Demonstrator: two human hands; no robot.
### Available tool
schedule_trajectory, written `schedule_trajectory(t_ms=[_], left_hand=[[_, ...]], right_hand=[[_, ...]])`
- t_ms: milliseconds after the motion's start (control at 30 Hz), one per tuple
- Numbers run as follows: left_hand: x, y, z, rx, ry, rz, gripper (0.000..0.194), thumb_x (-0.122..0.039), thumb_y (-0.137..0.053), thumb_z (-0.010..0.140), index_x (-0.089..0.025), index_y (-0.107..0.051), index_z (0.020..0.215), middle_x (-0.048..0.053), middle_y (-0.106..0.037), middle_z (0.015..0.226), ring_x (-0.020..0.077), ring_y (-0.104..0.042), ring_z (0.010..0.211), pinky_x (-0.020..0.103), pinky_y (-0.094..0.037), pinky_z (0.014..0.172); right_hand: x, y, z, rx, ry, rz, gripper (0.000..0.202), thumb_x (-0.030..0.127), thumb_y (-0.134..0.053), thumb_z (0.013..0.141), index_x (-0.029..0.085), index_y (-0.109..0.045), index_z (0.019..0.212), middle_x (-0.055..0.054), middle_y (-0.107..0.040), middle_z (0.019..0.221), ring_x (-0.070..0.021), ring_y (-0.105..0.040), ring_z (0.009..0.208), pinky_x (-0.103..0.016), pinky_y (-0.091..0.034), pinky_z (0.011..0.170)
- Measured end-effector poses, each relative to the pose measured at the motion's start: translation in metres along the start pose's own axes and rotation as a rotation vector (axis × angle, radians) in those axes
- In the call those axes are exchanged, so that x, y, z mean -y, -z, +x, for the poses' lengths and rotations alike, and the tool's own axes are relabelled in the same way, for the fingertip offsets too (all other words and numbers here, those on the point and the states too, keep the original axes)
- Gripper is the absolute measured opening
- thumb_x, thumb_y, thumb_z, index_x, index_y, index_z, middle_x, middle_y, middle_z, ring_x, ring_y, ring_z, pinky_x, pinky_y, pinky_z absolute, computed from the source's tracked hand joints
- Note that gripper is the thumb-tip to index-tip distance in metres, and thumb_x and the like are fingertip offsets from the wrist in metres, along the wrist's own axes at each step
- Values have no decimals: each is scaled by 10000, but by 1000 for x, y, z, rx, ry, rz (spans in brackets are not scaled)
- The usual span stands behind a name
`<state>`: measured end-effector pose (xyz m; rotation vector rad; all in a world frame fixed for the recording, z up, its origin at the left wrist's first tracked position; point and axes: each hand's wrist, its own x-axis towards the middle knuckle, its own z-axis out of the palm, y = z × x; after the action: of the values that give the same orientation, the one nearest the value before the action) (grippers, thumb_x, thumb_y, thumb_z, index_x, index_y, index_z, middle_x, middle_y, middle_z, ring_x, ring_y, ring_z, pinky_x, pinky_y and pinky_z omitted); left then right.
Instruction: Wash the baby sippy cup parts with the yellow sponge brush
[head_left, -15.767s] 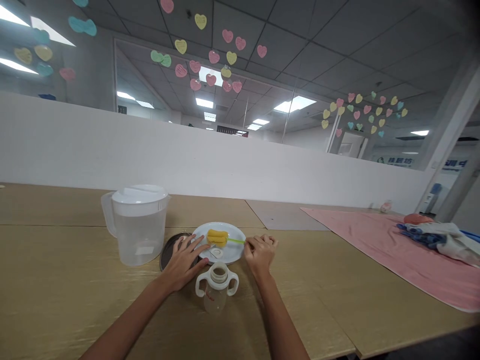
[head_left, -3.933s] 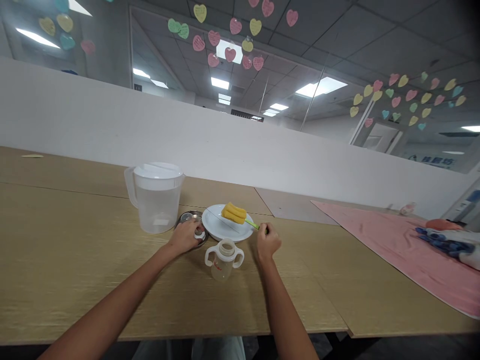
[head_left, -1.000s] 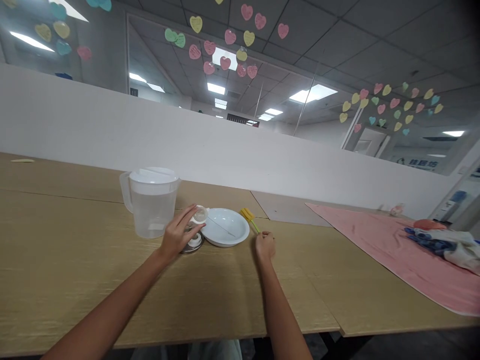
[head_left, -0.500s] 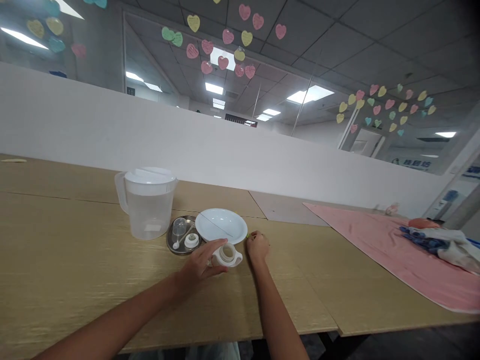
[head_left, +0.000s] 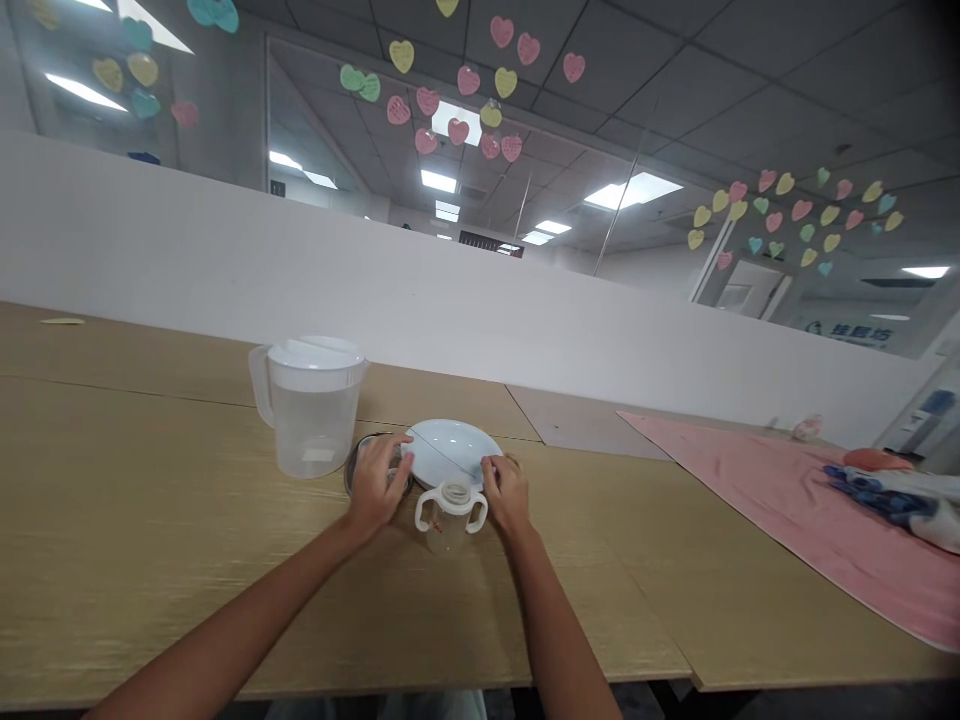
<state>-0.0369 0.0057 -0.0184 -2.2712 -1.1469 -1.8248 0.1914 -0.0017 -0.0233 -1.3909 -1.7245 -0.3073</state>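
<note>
A clear bottle (head_left: 448, 537) with a white two-handled collar stands upright and uncapped on the table between my hands. My left hand (head_left: 377, 487) reaches over the round metal tray (head_left: 349, 476), thumb and fingers apart, hiding most of what lies in it. My right hand (head_left: 507, 492) is beside the right edge of the white plate (head_left: 442, 440), its fingers curled and pinched together. Whatever they hold, if anything, is too small to make out. A thin dark line crosses the plate.
A lidded translucent pitcher (head_left: 315, 415) with liquid stands behind and left of the tray. A pink cloth (head_left: 757, 490) covers the table's right part, with a bundle of blue and white fabric (head_left: 892, 490) on it. A white wall (head_left: 450, 310) borders the back.
My left hand has let go of the bottle and moved up and left over the tray. The bottle, tilted before, now stands upright. My right hand has moved slightly closer to the plate.
</note>
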Motion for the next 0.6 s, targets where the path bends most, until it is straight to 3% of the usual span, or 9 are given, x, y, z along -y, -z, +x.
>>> schedule_trajectory(t_ms=[100,233,300,400,600], left_hand=[[22,6,9,-10,132,58,253,-317,-369,895,-166,-560,963,73,-633,939,205,-576,914,332,-439,829],[42,6,11,269,261,198,239,-176,-349,860,-162,-566,961,62,-650,927,181,-601,852,287,-454,780],[45,4,10,390,280,248,248,-93,-369,803,-163,-594,879,54,-660,888,178,-610,840,273,-451,772],[47,1,9,468,289,289,249,-57,-394,758,-159,-620,777,64,-667,863,189,-619,839,277,-450,768],[47,-1,9,590,333,373,249,-76,-436,749,-144,-669,804,109,-683,841,215,-637,826,291,-463,738]], right_hand=[[2,1,1,130,-11,1,465,363,-298,912,192,-549,559,-17,-558,556,-141,-521,645,-277,-348,914],[5,2,3,249,-73,-44,492,392,-303,908,194,-603,571,-35,-590,582,-157,-541,723,-266,-355,888],[7,2,3,261,-96,-73,522,411,-294,905,187,-628,573,-48,-596,585,-167,-542,736,-258,-375,818],[9,1,3,254,-98,-93,551,426,-286,900,170,-649,575,-56,-603,584,-165,-538,703,-248,-372,748],[11,7,7,383,-46,-109,591,454,-257,915,167,-653,582,-50,-640,619,-151,-542,676,-237,-346,743]])
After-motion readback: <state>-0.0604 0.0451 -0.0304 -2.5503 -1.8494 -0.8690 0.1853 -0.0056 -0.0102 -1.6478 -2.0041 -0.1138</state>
